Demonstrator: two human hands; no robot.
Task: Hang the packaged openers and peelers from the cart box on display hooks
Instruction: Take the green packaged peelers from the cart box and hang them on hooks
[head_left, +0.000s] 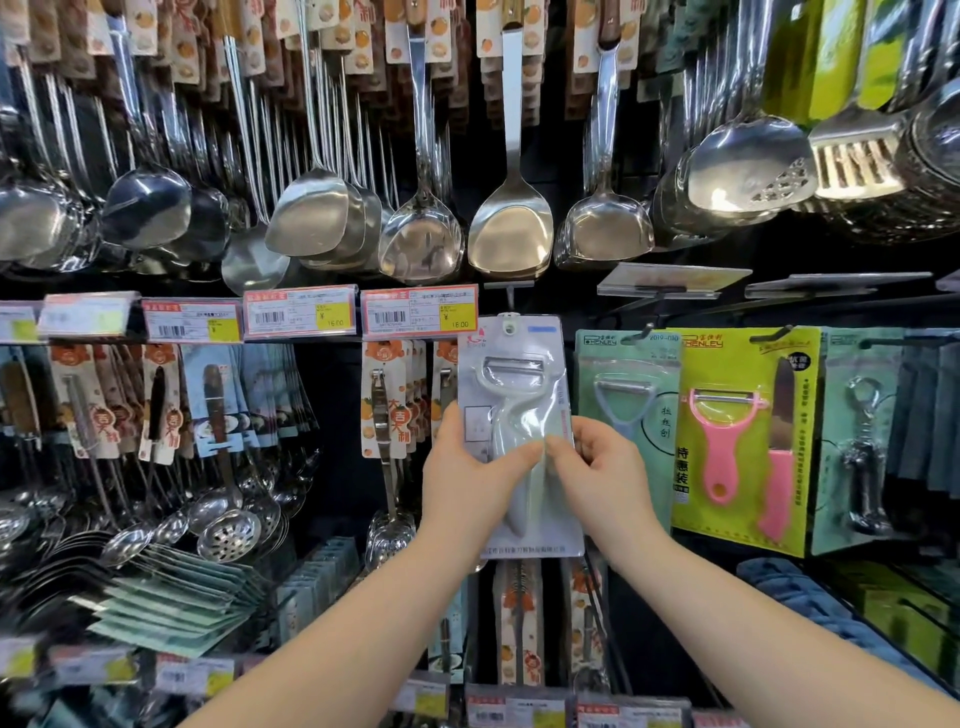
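A white peeler in a clear blister pack (514, 384) stands upright in front of the display, its hang hole level with a bare hook (511, 297) under the price rail. My left hand (467, 483) grips the pack's left edge, thumb laid across the front. My right hand (602, 467) pinches its right edge at mid height. To the right hang a pale green carded peeler (626, 395) and a yellow-green card with a pink peeler and knife (737, 441). The cart box is out of sight.
Steel ladles and spatulas (511, 228) hang in rows overhead. Carded tongs (384, 405) and skimmers fill the hooks on the left, corkscrew packs (862, 447) the far right. Price tags (418, 310) run along the rail. More packaged goods sit on lower hooks.
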